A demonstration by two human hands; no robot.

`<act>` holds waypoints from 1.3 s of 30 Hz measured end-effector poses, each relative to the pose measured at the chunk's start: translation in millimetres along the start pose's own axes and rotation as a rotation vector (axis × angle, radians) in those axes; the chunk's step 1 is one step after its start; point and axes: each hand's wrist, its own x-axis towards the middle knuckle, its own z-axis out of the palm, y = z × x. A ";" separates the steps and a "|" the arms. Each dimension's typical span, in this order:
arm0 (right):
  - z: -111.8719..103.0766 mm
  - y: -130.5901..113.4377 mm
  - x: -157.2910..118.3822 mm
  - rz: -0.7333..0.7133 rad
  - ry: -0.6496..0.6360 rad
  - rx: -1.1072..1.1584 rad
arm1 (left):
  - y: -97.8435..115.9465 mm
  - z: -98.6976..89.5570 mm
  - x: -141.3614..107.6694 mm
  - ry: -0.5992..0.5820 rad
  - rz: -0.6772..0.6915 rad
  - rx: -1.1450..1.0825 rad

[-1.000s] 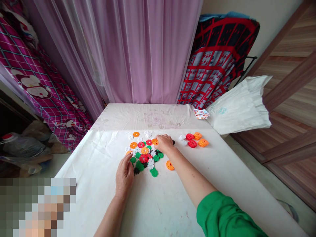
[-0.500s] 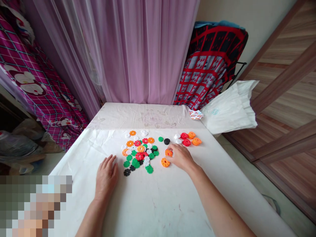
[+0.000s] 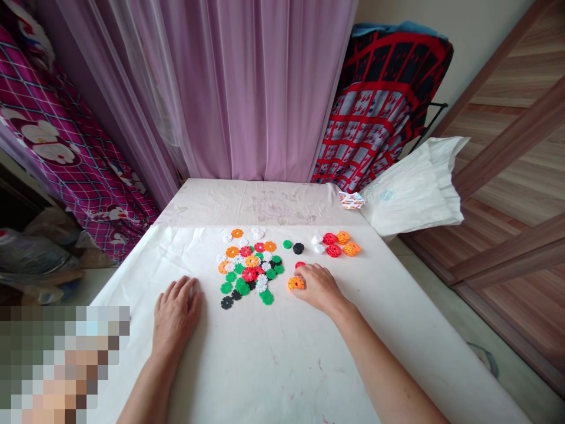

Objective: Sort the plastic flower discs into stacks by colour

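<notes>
My right hand [image 3: 321, 290] has its fingers and thumb closed at the edge of an orange notched plastic disc [image 3: 295, 283], which looks stacked on another. Just beyond the fingertips a red disc [image 3: 300, 265] shows in part; the hand covers some of it. To the left spreads a loose pile of flower-shaped discs, among them a green disc [image 3: 242, 287], a red disc [image 3: 249, 274] and a black disc [image 3: 226, 302]. My left hand [image 3: 176, 312] lies palm down on the white table [image 3: 247, 365], fingers stretched out, holding nothing, left of the pile.
At the back right sit small stacks of discs: white [image 3: 318, 244], red [image 3: 333, 251] and orange [image 3: 352, 249]. A single green disc [image 3: 287, 244] and a black disc [image 3: 299, 248] lie beside them. A white bag [image 3: 415, 191] and a patterned paper box [image 3: 352, 201] rest at the right edge.
My right hand has brought the orange disc down onto the other orange one, and a red disc now shows where it was. My left hand has slid left, away from the pile.
</notes>
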 end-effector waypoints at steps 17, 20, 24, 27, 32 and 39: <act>-12.9 -35.4 95.1 0.005 0.037 -0.044 | 0.0 0.0 -0.3 -0.002 0.000 0.007; -8.0 -48.8 111.4 0.064 0.005 -0.079 | 0.8 0.2 0.4 -0.003 -0.003 0.006; -5.5 -62.5 119.9 0.088 -0.025 -0.127 | 0.6 1.1 0.7 0.003 -0.010 -0.007; -5.1 -68.4 122.3 0.095 -0.036 -0.139 | 0.3 1.3 0.6 0.011 -0.008 -0.013; -11.3 -63.3 117.9 0.100 -0.043 -0.130 | 1.9 0.0 0.6 0.016 -0.001 -0.014; -23.8 -22.0 58.6 0.048 0.044 -0.014 | 0.4 2.0 0.4 0.011 -0.002 -0.023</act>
